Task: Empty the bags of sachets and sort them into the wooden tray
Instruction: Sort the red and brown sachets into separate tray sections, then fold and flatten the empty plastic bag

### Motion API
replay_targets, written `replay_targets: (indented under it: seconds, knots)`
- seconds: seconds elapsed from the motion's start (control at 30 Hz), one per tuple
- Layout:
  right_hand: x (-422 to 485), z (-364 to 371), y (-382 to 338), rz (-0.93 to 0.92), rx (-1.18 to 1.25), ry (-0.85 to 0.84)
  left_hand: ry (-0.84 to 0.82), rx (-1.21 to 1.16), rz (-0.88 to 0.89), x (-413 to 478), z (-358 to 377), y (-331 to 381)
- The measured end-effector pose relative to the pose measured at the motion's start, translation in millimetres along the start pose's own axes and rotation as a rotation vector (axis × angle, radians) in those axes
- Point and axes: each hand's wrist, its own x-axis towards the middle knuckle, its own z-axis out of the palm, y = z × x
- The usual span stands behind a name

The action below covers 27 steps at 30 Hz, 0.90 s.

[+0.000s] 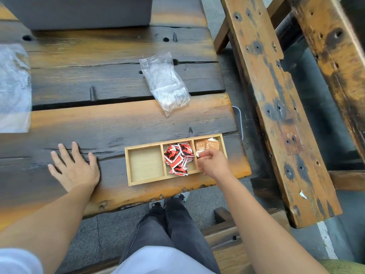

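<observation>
A wooden tray (pixel 147 183) with three compartments lies near the table's front edge. Its left compartment is bare, the middle one holds several red sachets (pixel 177 158), and the right one holds brown sachets (pixel 207 145). My right hand (pixel 212 165) hovers over the right compartment with fingertips pinched on a brown sachet. My left hand (pixel 74 168) lies flat on the table, fingers spread, left of the tray. A crumpled clear plastic bag (pixel 165 82) lies on the table beyond the tray; I cannot tell what it holds.
Another clear plastic bag (pixel 13 89) lies at the left edge. A grey box (pixel 79 12) stands at the back of the dark wooden table (pixel 98 125). A weathered wooden bench (pixel 276 107) runs along the right. My legs are below the table edge.
</observation>
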Motion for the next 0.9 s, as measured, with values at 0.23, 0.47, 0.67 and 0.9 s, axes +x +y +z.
replay_targets:
  seconds: [0.23,0.47,0.67,0.9]
  knots:
    - [-2,8,-23,-0.074,-0.097,-0.054,-0.203,0.046,-0.029,8,-24,6]
    - [13,-1,-64,-0.165,-0.186,-0.057,-0.406,-0.057,-0.314,27,-64,59]
    - [55,-22,-118,-0.269,-0.258,-0.077,-0.634,-0.503,-0.436,66,-73,169]
    - [132,-41,-171,-0.335,-0.348,-0.101,-0.618,-0.743,-0.347,62,-63,290]
